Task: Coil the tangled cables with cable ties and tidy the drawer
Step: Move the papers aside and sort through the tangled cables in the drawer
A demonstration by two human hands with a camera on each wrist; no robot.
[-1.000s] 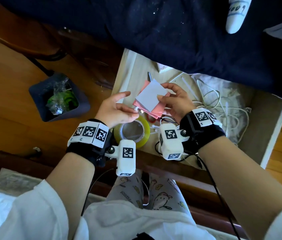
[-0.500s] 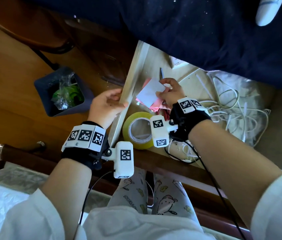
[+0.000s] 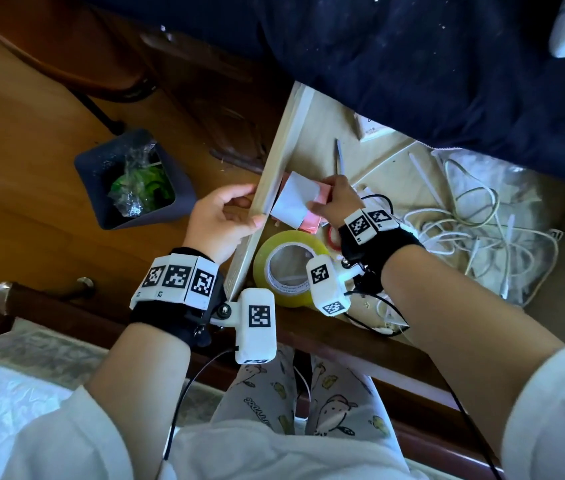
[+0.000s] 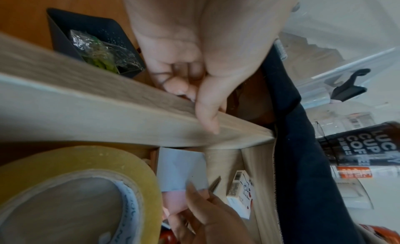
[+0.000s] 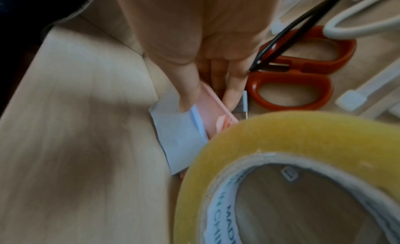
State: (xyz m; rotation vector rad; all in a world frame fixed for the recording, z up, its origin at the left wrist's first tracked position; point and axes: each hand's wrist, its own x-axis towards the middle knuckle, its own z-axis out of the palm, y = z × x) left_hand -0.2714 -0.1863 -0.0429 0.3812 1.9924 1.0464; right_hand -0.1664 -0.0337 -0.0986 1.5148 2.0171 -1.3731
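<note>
Head view shows, nearest, a yellow tape roll (image 3: 286, 268) lying flat in the open drawer (image 3: 276, 174), whose left wall the left hand (image 3: 220, 221) grips with thumb over the top edge and fingers curled outside. Just beyond the roll the right hand (image 3: 338, 202) pinches a stack of white and pink paper notes (image 3: 296, 202) against that wall, beside orange-handled scissors (image 5: 303, 79). Farther right, the tangled white cables (image 3: 478, 230) sprawl loose and uncoiled over a clear plastic bag in the drawer, with white cable ties (image 3: 423, 178) lying among them.
</note>
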